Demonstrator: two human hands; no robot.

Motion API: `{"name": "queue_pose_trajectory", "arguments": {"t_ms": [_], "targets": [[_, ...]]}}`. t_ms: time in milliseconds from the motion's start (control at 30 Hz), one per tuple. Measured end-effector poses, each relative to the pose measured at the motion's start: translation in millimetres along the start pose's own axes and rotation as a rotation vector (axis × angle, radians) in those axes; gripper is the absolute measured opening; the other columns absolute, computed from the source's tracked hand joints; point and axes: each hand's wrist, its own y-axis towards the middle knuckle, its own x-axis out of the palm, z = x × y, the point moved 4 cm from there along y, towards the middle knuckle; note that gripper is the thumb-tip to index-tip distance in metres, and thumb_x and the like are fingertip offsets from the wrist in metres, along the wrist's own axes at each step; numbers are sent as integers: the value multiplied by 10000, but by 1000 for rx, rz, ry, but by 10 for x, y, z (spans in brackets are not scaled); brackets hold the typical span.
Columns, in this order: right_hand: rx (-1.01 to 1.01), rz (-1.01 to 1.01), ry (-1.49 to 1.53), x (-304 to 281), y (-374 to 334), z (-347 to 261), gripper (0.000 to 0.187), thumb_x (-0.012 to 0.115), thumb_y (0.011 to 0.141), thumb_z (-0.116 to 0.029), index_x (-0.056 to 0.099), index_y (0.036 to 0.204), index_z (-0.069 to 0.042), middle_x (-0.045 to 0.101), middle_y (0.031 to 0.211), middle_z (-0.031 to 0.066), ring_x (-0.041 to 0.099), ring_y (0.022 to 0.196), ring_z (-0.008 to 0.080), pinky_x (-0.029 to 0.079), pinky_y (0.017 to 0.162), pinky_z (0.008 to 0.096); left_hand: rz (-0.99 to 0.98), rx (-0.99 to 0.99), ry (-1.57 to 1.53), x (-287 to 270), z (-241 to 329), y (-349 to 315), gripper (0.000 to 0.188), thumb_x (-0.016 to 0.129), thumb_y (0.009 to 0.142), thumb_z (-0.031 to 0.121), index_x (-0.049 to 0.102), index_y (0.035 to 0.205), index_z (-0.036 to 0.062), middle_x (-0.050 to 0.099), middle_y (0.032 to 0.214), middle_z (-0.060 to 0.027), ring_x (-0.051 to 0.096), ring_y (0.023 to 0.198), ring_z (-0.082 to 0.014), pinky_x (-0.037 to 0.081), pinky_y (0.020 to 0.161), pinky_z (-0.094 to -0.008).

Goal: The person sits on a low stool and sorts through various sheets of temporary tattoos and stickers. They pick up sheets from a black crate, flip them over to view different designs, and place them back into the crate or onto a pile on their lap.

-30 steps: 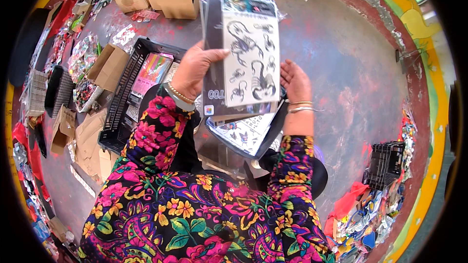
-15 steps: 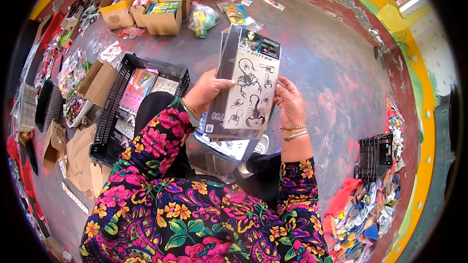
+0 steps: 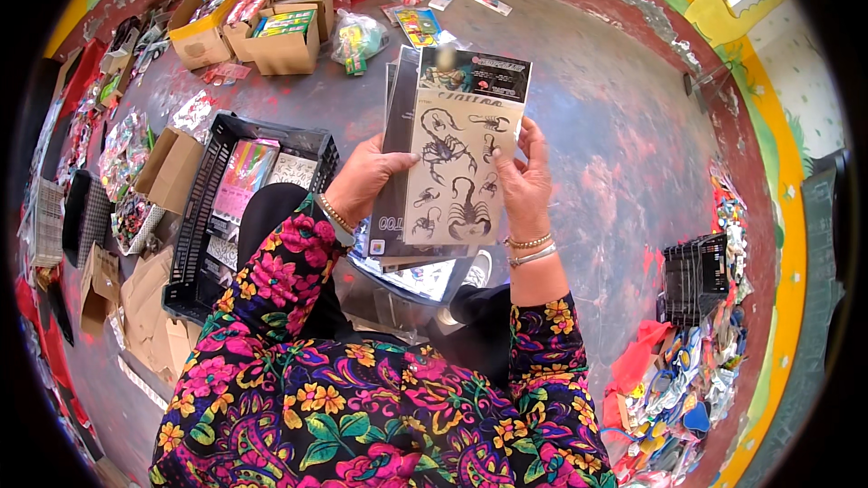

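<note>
My left hand (image 3: 364,178) grips the left side of a stack of dark-backed packaged sheets (image 3: 391,217), its thumb lying on top. Uppermost is a temporary tattoo sheet (image 3: 452,176) with black scorpions on a pale ground and a dark header. My right hand (image 3: 524,176) pinches that sheet's right edge between thumb and fingers. The top sheet sits a little to the right of the ones beneath it. Under the stack, between my legs, a bin with a clear side (image 3: 389,294) holds more printed sheets; the stack partly hides it.
A black plastic crate (image 3: 193,244) with packaged sheets stands at my left, near cardboard boxes (image 3: 172,163). Farther off are filled cartons (image 3: 285,59) and plastic bags (image 3: 357,41). To the right, a small black crate (image 3: 694,280) stands by a heap of mixed goods (image 3: 669,389).
The top sheet has shifted right relative to the sheets beneath it. My right hand has moved up slightly, its thumb now over the sheet's edge. The whole view has shifted a little.
</note>
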Motion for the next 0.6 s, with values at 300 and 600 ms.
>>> {"name": "queue_pose_trajectory", "arguments": {"t_ms": [300, 600], "targets": [[390, -113, 299, -148, -23, 279, 195, 617, 834, -110, 588, 991, 2, 616, 904, 28, 552, 766, 66, 448, 664, 200, -64, -76, -239, 44, 25, -27, 296, 529, 823, 22, 484, 1115, 1, 600, 979, -110, 621, 831, -196, 532, 725, -339], [452, -68, 415, -190, -8, 311, 171, 586, 857, -127, 603, 963, 7, 629, 886, 34, 558, 756, 84, 453, 668, 215, -37, -51, -272, -18, 31, 4, 254, 532, 822, 19, 509, 1073, -20, 607, 973, -125, 626, 823, -208, 531, 730, -337]]}}
